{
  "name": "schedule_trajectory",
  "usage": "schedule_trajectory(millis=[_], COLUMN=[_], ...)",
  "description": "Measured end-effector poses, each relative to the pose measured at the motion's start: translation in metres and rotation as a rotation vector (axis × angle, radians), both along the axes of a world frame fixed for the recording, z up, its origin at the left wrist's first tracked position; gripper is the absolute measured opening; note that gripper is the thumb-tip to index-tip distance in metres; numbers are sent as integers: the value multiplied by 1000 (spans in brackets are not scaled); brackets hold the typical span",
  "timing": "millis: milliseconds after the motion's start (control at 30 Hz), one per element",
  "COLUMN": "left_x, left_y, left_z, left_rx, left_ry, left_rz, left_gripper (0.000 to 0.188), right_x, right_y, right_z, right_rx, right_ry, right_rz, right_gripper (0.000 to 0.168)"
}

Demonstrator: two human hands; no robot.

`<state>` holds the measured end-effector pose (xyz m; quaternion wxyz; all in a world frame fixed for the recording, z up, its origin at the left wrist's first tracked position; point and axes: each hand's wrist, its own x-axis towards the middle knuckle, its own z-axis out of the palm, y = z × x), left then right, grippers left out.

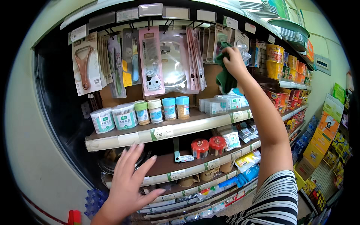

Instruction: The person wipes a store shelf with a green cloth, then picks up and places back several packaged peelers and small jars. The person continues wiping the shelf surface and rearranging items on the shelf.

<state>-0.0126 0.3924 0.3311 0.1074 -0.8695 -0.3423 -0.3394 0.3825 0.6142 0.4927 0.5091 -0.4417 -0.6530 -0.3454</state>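
Observation:
My right hand (234,63) is raised at the upper right and grips a dark green cloth (226,81), which hangs down in folds. Behind it are carded goods (221,35) on hooks, partly hidden by the hand and cloth. My left hand (129,180) is held up with fingers spread and nothing in it, in front of the lower shelves. The upper shelf (191,122) carries cotton swab tubs (123,116), toothpick jars (169,108) and clear plastic boxes (218,106). To the left hang a packaged peeler (83,66), a pink comb pack (152,62) and a bagged mirror (173,63).
Below are red-lidded jars (200,148), a blue-handled utensil (176,152) and brown mugs (189,180). Instant noodle cups (274,60) line the shelves at right, with orange cartons (320,135) beyond. A blue spiky item (95,201) stands at lower left, by the wall.

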Motion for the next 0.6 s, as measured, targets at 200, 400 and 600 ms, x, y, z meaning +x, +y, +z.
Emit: schedule_trajectory(millis=[200, 400, 600], left_x=[-51, -63, -26], left_y=[-56, -83, -127], left_z=[-47, -72, -98], left_rx=[-136, -168, -101], left_ry=[-267, -389, -495], left_rz=[161, 309, 515], left_gripper=[64, 46, 41], right_x=[30, 134, 123], right_y=[-34, -32, 15], right_z=[-24, 41, 50], right_rx=[-136, 297, 246], right_ry=[51, 195, 94], right_rz=[102, -20, -8], right_gripper=[22, 21, 29])
